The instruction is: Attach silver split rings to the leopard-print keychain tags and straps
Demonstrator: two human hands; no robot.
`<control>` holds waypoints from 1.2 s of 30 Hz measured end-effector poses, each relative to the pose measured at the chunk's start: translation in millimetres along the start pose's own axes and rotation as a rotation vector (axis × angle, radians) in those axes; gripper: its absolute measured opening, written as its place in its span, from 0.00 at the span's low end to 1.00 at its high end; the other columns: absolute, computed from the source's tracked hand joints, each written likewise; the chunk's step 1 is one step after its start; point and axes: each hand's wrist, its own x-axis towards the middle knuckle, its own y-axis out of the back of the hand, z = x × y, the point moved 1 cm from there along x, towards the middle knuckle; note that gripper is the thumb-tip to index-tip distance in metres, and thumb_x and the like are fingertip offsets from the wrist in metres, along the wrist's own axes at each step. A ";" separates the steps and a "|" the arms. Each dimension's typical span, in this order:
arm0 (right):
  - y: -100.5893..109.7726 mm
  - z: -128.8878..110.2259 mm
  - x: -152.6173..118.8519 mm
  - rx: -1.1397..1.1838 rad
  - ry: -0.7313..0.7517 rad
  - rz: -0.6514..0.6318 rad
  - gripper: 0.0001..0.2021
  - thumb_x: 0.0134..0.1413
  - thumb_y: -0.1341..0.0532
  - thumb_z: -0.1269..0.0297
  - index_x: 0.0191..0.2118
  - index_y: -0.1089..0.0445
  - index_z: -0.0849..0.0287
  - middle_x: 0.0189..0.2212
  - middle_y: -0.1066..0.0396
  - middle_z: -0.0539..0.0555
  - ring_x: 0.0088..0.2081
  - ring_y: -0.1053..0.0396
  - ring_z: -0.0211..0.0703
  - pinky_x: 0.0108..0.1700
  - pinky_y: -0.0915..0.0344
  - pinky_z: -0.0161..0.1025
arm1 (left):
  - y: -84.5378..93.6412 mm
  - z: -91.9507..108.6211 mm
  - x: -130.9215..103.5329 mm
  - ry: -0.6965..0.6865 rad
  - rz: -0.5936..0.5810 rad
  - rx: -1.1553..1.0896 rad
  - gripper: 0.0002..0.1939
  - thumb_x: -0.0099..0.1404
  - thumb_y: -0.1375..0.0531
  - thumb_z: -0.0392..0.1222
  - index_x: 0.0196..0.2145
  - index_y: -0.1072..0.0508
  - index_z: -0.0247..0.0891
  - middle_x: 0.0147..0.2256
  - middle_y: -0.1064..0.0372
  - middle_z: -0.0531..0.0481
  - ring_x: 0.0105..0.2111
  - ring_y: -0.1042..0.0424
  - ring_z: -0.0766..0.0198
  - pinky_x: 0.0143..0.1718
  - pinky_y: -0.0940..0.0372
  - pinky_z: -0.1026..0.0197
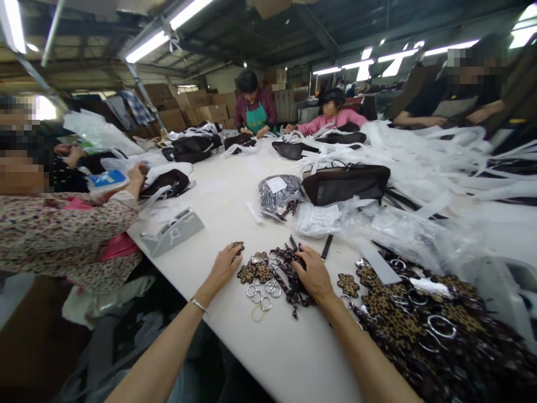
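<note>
My left hand (226,263) has its fingertips closed on a leopard-print flower charm (239,245) at the table's near edge. Right of it lies a small heap of similar flower charms (262,272), with several silver key rings (265,303) in front. My right hand (311,272) curls over a bundle of dark patterned cords (289,275) and grips it; the palm hides part of the bundle. A thin yellowish loop (258,313) is beside the rings. One more leopard-print flower (348,285) rests right of my right wrist.
A large pile of flower charms, rings and dark cords (403,319) covers the right. Beyond my hands are a bagged bundle (280,193), a dark pouch (346,184) and clear plastic bags (403,224). A grey tape dispenser (174,230) stands left. Several people work around the table.
</note>
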 end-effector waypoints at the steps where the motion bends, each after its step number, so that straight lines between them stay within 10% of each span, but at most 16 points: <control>1: -1.5 -2.7 -1.9 0.002 -0.012 -0.002 0.13 0.53 0.39 0.67 0.44 0.25 0.62 0.54 0.31 0.63 0.59 0.38 0.55 0.64 0.47 0.54 | -3.7 6.9 -7.1 -0.027 0.008 -0.023 0.20 0.69 0.46 0.40 0.58 0.32 0.41 0.61 0.38 0.43 0.62 0.41 0.53 0.62 0.44 0.45; 10: 18.2 -33.0 -12.7 0.038 -0.181 -0.109 0.18 0.59 0.47 0.59 0.46 0.25 0.58 0.44 0.23 0.57 0.46 0.27 0.49 0.51 0.33 0.47 | 0.4 61.3 -62.5 -0.208 0.132 -0.100 0.15 0.68 0.44 0.37 0.52 0.27 0.40 0.56 0.33 0.44 0.58 0.37 0.54 0.61 0.44 0.49; 20: 60.0 -74.5 -64.7 -0.090 -0.074 -0.210 0.12 0.54 0.42 0.67 0.40 0.22 0.56 0.42 0.23 0.56 0.46 0.28 0.49 0.54 0.37 0.46 | 2.6 87.5 -61.3 -0.381 0.036 -0.091 0.10 0.64 0.39 0.33 0.43 0.23 0.41 0.44 0.25 0.48 0.46 0.29 0.58 0.50 0.36 0.57; 29: 40.3 -95.2 -105.4 -0.298 0.123 -0.327 0.09 0.59 0.42 0.70 0.39 0.24 0.56 0.36 0.27 0.55 0.41 0.31 0.47 0.46 0.35 0.43 | 7.1 98.8 -117.7 -0.404 -0.021 -0.033 0.09 0.68 0.44 0.34 0.32 0.25 0.35 0.36 0.28 0.42 0.41 0.31 0.54 0.45 0.38 0.52; 36: 30.3 -81.8 -119.1 -0.142 0.185 -0.260 0.09 0.55 0.41 0.72 0.38 0.25 0.55 0.39 0.30 0.57 0.43 0.32 0.49 0.48 0.34 0.45 | 5.9 130.5 -108.4 -0.409 -0.109 -0.082 0.11 0.62 0.45 0.25 0.29 0.24 0.32 0.36 0.27 0.33 0.42 0.29 0.47 0.44 0.38 0.49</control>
